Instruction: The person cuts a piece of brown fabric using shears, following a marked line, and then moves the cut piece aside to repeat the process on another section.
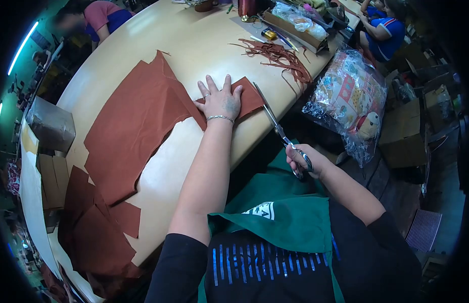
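My left hand [222, 100] lies flat with its fingers spread on a small brown leather-like piece [248, 98] near the table's right edge. In my right hand [306, 160] are large metal scissors [275, 121], held by their handles. The blades point up and away from me, with their tips beside the right edge of the small piece. A large brown sheet [133, 126] spreads over the table to the left of my left hand. More brown pieces [100, 237] overlap at the table's near left edge.
Thin brown strips [282, 58] lie in a heap on the table [194, 35]. Beyond them are a cardboard tray [295, 30], pens and a yellow object [269, 34]. A plastic-wrapped printed bundle [350, 96] stands right of the table. Other people are at the far left and far right.
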{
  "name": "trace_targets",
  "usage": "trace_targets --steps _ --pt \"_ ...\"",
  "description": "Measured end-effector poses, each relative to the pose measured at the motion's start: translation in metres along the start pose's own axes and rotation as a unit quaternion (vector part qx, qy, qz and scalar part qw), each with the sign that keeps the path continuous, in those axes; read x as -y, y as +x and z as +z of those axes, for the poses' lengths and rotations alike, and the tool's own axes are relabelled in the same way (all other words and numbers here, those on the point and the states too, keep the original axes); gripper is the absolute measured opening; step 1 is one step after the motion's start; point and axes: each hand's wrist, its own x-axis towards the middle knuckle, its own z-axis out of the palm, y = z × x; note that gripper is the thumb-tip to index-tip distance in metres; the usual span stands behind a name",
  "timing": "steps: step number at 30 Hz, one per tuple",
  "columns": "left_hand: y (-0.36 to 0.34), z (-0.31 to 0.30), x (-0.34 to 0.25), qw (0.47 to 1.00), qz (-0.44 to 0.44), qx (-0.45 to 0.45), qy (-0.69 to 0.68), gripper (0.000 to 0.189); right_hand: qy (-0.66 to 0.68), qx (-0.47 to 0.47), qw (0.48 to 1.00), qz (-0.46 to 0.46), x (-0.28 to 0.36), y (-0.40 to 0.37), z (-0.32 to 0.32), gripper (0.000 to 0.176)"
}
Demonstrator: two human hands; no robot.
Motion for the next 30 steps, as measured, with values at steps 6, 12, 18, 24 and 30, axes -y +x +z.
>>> trace_targets --steps 6,12,18,24,30 --pt "0.000 0.001 0.001 1.000 0.002 -0.008 -0.003 0.051 -0.013 -0.027 1.000 -0.003 -0.005 0.000 0.004 0.060" --pt "-0.001 0.000 0.001 1.000 0.003 -0.007 -0.008 0.051 -0.058 -0.042 0.997 -0.021 -0.014 -0.004 0.000 0.060" --pt "0.000 0.001 0.001 1.000 0.003 -0.009 -0.003 0.052 -0.100 -0.047 0.994 -0.004 -0.014 -0.009 0.000 0.060" --pt "-0.001 0.000 0.001 1.000 0.007 -0.001 0.002 0.053 -0.047 -0.011 0.999 -0.005 -0.001 0.005 -0.003 0.063" --pt "-0.001 0.002 0.002 1.000 0.010 -0.007 0.004 0.053 -0.077 -0.003 0.997 0.003 0.017 0.022 -0.005 0.068"
